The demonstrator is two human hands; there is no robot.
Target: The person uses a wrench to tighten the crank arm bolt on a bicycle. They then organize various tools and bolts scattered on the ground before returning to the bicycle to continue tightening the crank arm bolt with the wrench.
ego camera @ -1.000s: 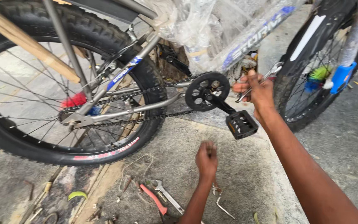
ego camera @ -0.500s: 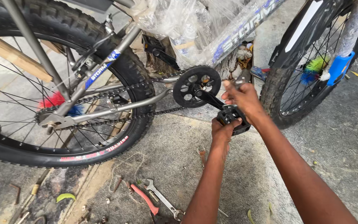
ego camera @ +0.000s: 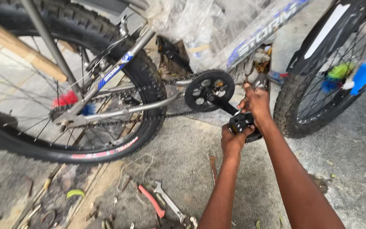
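Observation:
A bicycle stands in front of me with its black chainring [ego camera: 209, 90] and crank arm [ego camera: 225, 107] in the middle of the head view. The black pedal [ego camera: 239, 123] sits at the crank's lower end. My left hand [ego camera: 232, 140] grips the pedal from below. My right hand [ego camera: 257, 105] closes over it from above and the right. The chain [ego camera: 149, 120] runs left to the rear wheel [ego camera: 60, 85]. The frame tube [ego camera: 250, 36] is wrapped in clear plastic.
The front wheel [ego camera: 318, 80] with a black mudguard stands at the right. On the concrete floor lie a silver spanner [ego camera: 168, 201], a red-handled tool [ego camera: 151, 200] and a rusty tool [ego camera: 213, 166]. A wooden bar [ego camera: 20, 48] crosses the upper left.
My left hand rose from the floor to the pedal and gripped it. My right hand came down from the frame onto the pedal. The camera shifted slightly.

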